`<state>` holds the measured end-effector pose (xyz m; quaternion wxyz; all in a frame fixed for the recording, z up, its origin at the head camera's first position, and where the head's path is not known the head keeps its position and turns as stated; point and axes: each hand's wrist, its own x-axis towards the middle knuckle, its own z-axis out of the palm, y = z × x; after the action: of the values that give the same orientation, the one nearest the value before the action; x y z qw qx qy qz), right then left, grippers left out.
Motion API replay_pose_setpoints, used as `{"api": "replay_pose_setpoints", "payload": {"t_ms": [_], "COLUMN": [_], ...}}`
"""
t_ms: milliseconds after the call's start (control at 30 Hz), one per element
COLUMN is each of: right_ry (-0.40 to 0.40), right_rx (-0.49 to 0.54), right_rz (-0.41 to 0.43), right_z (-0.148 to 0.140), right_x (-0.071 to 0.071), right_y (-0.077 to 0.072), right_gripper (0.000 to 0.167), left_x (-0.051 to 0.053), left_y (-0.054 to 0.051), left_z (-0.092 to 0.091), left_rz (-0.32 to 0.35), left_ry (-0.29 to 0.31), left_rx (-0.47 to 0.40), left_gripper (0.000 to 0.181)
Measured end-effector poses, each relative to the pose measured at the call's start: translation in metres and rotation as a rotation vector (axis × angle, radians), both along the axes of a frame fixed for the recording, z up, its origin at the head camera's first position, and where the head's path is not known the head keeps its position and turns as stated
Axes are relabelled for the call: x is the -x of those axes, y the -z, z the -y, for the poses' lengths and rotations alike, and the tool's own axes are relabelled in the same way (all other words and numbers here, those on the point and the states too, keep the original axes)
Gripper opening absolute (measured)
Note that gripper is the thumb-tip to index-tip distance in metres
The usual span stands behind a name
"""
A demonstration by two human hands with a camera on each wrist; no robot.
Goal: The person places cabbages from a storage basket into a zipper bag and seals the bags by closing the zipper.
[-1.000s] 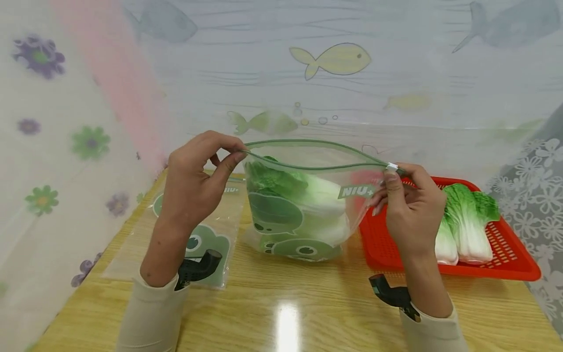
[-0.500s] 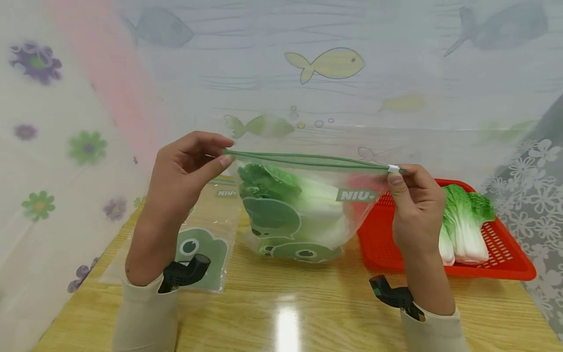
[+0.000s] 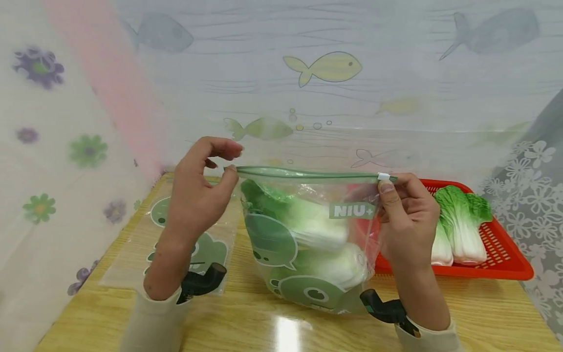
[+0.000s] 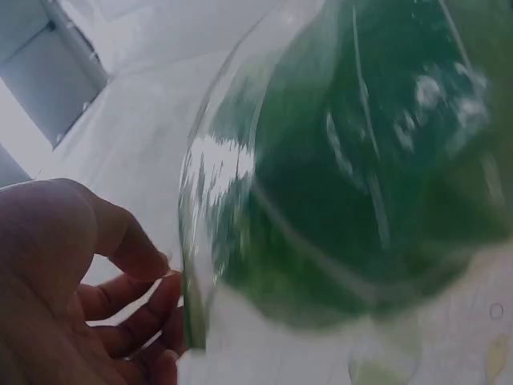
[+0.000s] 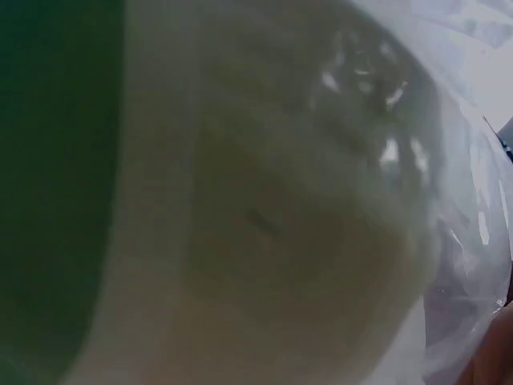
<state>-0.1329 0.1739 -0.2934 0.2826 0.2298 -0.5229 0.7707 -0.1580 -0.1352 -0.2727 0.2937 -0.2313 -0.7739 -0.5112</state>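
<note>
A clear zip bag [image 3: 308, 244] with green frog prints holds leafy cabbages [image 3: 314, 222]. Its green top strip runs nearly level, its two edges close together. At the strip's right end, my right hand [image 3: 411, 230] pinches the corner beside the white slider [image 3: 383, 176] between thumb and fingers. My left hand [image 3: 198, 195] is at the left corner, thumb against the strip's end and fingers raised apart above it. In the left wrist view, the left hand's fingertips [image 4: 167, 277] are beside the bag's edge [image 4: 192, 305]. The bag [image 5: 321, 200] fills most of the right wrist view.
A red basket [image 3: 506, 266] with more cabbages [image 3: 466, 230] stands at the right on the wooden table [image 3: 246, 327]. Another printed bag [image 3: 127, 264] lies flat at the left. A patterned sheet [image 3: 264, 98] hangs behind the table.
The bag's opening has narrowed as its edges came together. The strip has moved lower, and the bag's lower part has come toward me. My left fingers have lifted off the strip.
</note>
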Motion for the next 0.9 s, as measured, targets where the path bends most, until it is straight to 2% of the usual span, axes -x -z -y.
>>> {"api": "replay_pose_setpoints", "payload": {"t_ms": [67, 133, 233, 300, 400, 500, 667, 900], "right_ry": [0.034, 0.059, 0.099, 0.129, 0.168, 0.158, 0.134, 0.162], "right_rx": [-0.049, -0.097, -0.169, -0.214, -0.246, -0.237, -0.228, -0.253], "right_rz": [-0.001, -0.019, -0.065, -0.093, -0.127, -0.147, -0.158, -0.162], "right_z": [0.003, 0.006, 0.013, 0.016, 0.021, 0.023, 0.025, 0.027], "right_x": [-0.003, -0.007, -0.011, -0.014, -0.018, -0.019, -0.017, -0.018], "right_y": [-0.001, -0.001, -0.001, 0.001, 0.003, 0.004, 0.005, 0.007], "right_gripper": [0.007, 0.008, 0.011, 0.014, 0.018, 0.020, 0.019, 0.022], "left_x": [-0.007, -0.016, -0.030, -0.036, -0.038, -0.034, -0.027, -0.023], "left_y": [-0.001, -0.004, -0.009, -0.011, -0.012, -0.011, -0.009, -0.009], "left_z": [-0.016, -0.036, -0.066, -0.084, -0.102, -0.111, -0.112, -0.112], "left_rz": [-0.118, -0.220, -0.318, -0.355, -0.375, -0.381, -0.383, -0.390], "left_ry": [-0.009, 0.014, 0.040, 0.031, 0.008, 0.001, 0.040, 0.058], "left_rx": [0.062, 0.122, 0.199, 0.238, 0.277, 0.280, 0.232, 0.262], "left_gripper": [0.027, 0.026, 0.029, 0.033, 0.030, 0.022, 0.008, 0.008]}}
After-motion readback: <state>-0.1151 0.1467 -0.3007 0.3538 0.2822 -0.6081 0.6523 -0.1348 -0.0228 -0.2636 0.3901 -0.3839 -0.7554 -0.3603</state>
